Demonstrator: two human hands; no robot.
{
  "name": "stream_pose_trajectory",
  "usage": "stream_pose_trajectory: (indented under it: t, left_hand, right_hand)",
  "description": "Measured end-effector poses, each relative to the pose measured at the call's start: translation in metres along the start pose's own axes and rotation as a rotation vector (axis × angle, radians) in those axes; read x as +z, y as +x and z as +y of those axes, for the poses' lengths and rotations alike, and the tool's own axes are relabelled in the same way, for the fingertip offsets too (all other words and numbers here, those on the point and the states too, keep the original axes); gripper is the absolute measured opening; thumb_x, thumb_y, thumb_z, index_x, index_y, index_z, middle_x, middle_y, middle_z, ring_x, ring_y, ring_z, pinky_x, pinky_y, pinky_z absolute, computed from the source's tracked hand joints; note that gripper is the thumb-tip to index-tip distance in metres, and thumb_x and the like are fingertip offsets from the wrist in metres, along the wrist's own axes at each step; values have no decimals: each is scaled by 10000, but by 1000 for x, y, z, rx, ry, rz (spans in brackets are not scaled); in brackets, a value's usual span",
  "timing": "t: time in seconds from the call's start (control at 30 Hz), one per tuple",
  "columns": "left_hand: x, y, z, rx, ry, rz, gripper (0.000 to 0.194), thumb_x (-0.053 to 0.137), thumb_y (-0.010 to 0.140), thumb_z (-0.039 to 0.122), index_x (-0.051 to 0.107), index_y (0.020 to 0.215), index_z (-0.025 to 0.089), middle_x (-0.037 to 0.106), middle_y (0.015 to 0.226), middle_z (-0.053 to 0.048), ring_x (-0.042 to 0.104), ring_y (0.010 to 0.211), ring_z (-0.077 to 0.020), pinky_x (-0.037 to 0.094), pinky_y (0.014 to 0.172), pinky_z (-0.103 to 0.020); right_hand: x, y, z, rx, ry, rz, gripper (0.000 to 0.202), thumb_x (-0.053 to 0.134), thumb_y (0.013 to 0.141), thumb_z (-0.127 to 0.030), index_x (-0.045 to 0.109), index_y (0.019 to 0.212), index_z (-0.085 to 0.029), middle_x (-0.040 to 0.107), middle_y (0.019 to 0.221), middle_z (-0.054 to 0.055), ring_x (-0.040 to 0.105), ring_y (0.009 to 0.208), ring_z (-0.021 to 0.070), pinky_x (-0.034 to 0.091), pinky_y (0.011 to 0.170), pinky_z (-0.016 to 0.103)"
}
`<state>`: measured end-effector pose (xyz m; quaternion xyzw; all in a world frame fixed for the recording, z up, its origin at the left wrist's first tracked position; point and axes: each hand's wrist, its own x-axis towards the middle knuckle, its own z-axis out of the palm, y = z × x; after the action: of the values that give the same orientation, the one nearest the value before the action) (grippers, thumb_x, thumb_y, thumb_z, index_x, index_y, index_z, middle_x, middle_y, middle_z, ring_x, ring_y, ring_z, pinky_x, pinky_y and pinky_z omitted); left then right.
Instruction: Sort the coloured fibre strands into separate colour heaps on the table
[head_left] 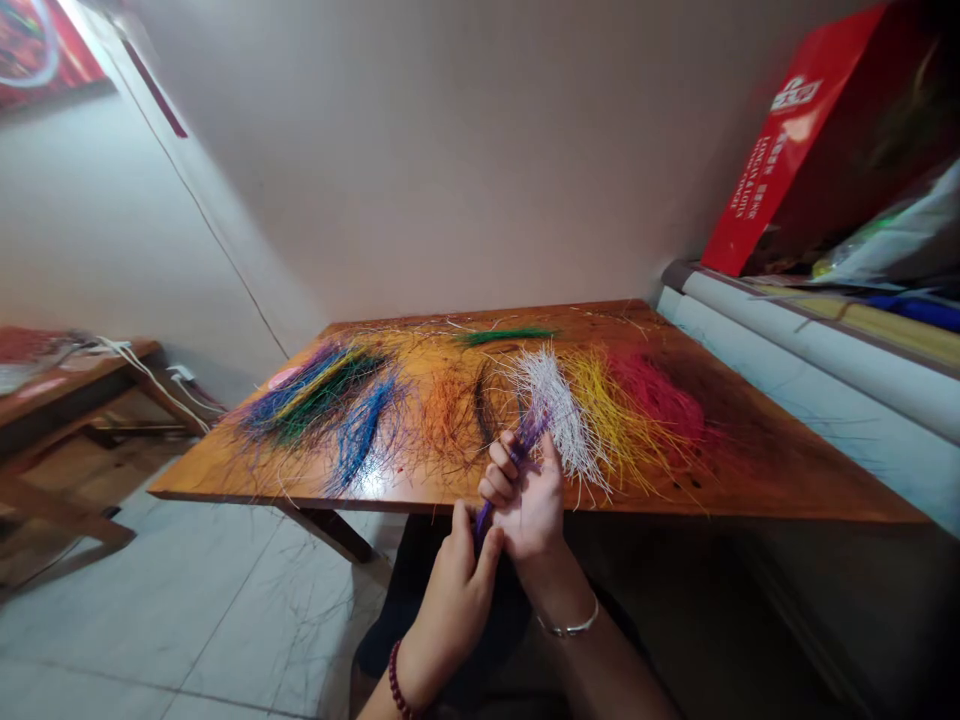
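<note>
A bundle of thin purple strands (532,432) runs slantwise through both of my hands, just over the table's front edge. My right hand (531,495), palm turned up, has its fingers curled round the upper part of the bundle. Lower down, my left hand (463,560) pinches the bundle's bottom end between thumb and fingers. Right behind the hands lies a pile of white strands (559,400), with yellow strands (611,410) and pinkish-red strands (664,395) to its right. Orange strands (448,410) and blue strands (364,430) are spread to the left.
The wooden table (787,480) also carries mixed purple, yellow and green strands (315,395) at left and green strands (506,336) at the back. A red box (787,140) stands on the right above white rolls (817,345). Another wooden table (67,400) is at far left.
</note>
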<state>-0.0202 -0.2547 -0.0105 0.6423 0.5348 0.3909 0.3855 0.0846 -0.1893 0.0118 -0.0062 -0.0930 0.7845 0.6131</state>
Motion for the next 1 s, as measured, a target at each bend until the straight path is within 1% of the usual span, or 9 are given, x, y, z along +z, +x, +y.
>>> stream_pose_trajectory:
  t: [0.07,0.13,0.23,0.33,0.47,0.63,0.8,0.9,1.0]
  left_hand:
    - [1,-1,1,10,-42,9,223,470,900,382,438,1023,199,590,951,-58,554,874,-189,427,786,-310]
    - [1,0,1,21,-94,27,225,487,892,371,432,1017,192,574,949,-49,541,885,-179,419,811,-300]
    - [3,3,-1,27,-181,67,206,465,903,364,424,1014,195,552,953,-41,537,889,-165,413,826,-291]
    - [5,6,-3,8,-208,84,238,508,883,358,432,1039,197,552,999,-49,542,924,-170,406,849,-293]
    - [3,7,-4,12,-106,68,222,468,904,352,494,1053,190,597,971,-59,548,884,-178,400,800,-283]
    - [1,8,-6,18,-41,11,306,395,928,393,535,782,164,520,684,-16,417,613,-130,334,590,-249]
    - [4,9,-12,-36,-236,107,337,416,912,435,466,711,169,430,642,6,337,569,-105,279,527,-235]
    - [5,9,-17,-67,-318,148,350,433,897,469,452,710,174,391,623,18,302,538,-95,254,495,-229]
    - [4,9,-19,-100,-363,173,370,430,889,502,430,709,179,349,608,32,265,510,-85,227,469,-226]
  right_hand:
    - [2,-1,-1,-6,10,-8,504,457,788,-678,552,853,-188,352,635,-58,167,435,56,260,376,183]
    - [4,-1,0,-4,1,-16,524,503,747,-688,580,902,-194,418,715,-26,258,478,66,334,416,192]
    - [3,0,3,-3,-67,-30,285,636,754,-413,596,974,-235,441,758,-26,313,517,67,376,469,184]
    - [-3,4,3,25,-97,5,254,624,768,-174,599,1005,-259,415,714,-55,263,473,48,333,443,153]
    - [-8,6,-2,38,-32,5,121,584,837,-196,616,950,-227,358,647,-68,236,442,43,323,425,146]
    - [-4,3,-6,23,-89,11,58,584,841,-223,628,878,-219,424,653,-54,383,506,48,434,548,169]
    - [-3,0,-2,138,-368,3,187,615,800,-298,648,972,-233,612,897,14,571,810,138,489,759,290]
    - [-7,-1,-1,169,-645,-102,265,651,773,-312,639,1025,-232,636,948,32,583,863,161,461,835,323]
    - [-12,-1,-5,82,-1049,-154,231,598,827,-415,651,892,-199,633,905,42,581,847,157,437,855,318]
